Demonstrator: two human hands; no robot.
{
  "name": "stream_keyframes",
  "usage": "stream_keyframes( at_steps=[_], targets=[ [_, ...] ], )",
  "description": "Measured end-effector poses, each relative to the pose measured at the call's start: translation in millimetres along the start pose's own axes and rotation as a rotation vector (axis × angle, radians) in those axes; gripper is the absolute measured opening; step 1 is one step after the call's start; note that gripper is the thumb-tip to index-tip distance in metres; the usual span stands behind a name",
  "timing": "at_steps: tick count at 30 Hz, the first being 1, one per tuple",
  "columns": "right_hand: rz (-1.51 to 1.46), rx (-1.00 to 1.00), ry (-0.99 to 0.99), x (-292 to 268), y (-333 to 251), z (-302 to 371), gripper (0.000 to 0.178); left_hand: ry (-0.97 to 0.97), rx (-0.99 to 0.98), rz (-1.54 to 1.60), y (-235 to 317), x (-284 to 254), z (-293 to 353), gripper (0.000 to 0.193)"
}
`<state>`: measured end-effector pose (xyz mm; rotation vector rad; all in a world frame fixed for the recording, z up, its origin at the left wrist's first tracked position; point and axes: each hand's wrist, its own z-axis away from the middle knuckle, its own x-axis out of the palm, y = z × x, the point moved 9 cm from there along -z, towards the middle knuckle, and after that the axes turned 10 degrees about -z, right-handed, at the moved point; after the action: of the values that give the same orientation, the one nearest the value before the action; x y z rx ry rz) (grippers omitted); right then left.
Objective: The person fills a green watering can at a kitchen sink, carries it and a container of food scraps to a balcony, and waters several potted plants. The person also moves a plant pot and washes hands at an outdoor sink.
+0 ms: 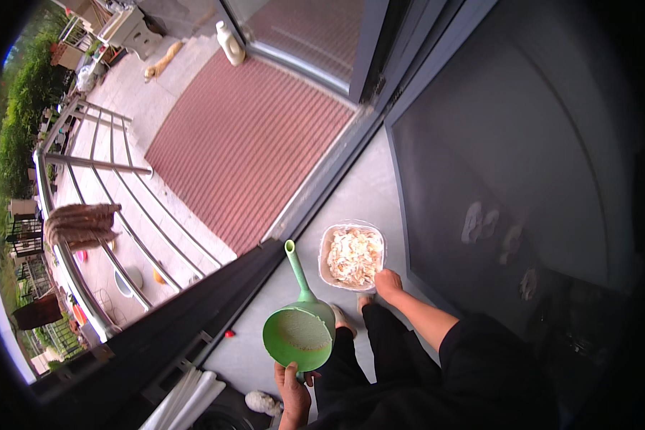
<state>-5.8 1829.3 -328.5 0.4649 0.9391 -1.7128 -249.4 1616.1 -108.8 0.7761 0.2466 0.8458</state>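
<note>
Holding: left hand (294, 390), green spouted can (279, 350); right hand (388, 283), flake-filled tub (324, 259).

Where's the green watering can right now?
In the head view, the green watering can is in the left hand, at lower centre, just below and left of the white tub.

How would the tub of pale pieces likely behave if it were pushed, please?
Held at one edge by the right hand, the tub would probably tip easily. Its pale pieces look loose and might shift or spill. They seem thin, perhaps light.
</note>
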Motion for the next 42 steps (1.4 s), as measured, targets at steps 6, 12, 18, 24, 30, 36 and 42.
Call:
stream_keyframes(
  at_steps=[6,12,18,24,30,36,42],
  targets=[
    [0.026,0.039,0.157,-61.9,-5.0,-80.1,0.025,-0.132,0.069,-0.081,82.4,36.7,-46.6,0.021],
    [-0.204,-0.047,0.097,-141.8,-101.7,-190.2,0.033,-0.083,0.15,-0.028,150.8,53.3,-95.0,0.021],
    [-0.672,0.177,0.067,-155.4,-157.9,-339.8,0.028,0.101,0.18,-0.041,163.3,39.8,-138.4,0.026],
    [-0.972,0.281,0.165,-141.4,-191.0,-465.5,0.03,0.273,0.056,-0.005,136.0,52.0,-180.7,0.035],
    [-0.89,0.365,0.087,-124.6,-173.5,-540.1,0.025,0.332,-0.043,0.02,116.5,68.5,-216.3,0.031],
    [-1.117,0.471,-0.327,-100.3,-123.3,-485.8,0.068,0.274,-0.043,0.0,143.2,106.6,-231.2,0.025],
    [-0.389,-0.16,-0.094,-180.2,-64.7,-281.9,0.058,0.17,-0.038,-0.057,193.5,126.8,-216.5,0.02]
  ],
)
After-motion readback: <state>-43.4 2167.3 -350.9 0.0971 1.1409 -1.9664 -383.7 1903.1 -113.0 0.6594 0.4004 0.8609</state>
